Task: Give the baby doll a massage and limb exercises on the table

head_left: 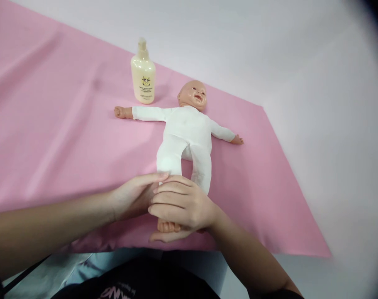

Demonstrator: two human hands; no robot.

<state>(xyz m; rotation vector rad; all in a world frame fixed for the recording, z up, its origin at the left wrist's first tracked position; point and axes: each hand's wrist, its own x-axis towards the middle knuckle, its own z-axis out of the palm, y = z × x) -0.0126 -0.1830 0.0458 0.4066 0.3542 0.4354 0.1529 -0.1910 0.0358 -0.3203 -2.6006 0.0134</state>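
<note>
A baby doll (pixel 189 126) with a white cloth body lies on its back, arms spread and feet toward me. My right hand (pixel 184 203) is wrapped over the lower part of the doll's leg on the left side, and the toes of that foot show below my fingers. At the same leg, my left hand (pixel 142 193) holds from the left, its thumb lying across the white cloth near the knee. Most of the left hand's fingers are hidden behind the leg and my right hand. The doll's other foot is mostly covered by my right forearm and hand.
A cream pump bottle (pixel 143 79) with a cow picture stands behind the doll's outstretched arm. Pink cloth (pixel 67 137) with soft folds covers the table. Its edge runs close to my body, and a pale floor lies beyond the far and right edges.
</note>
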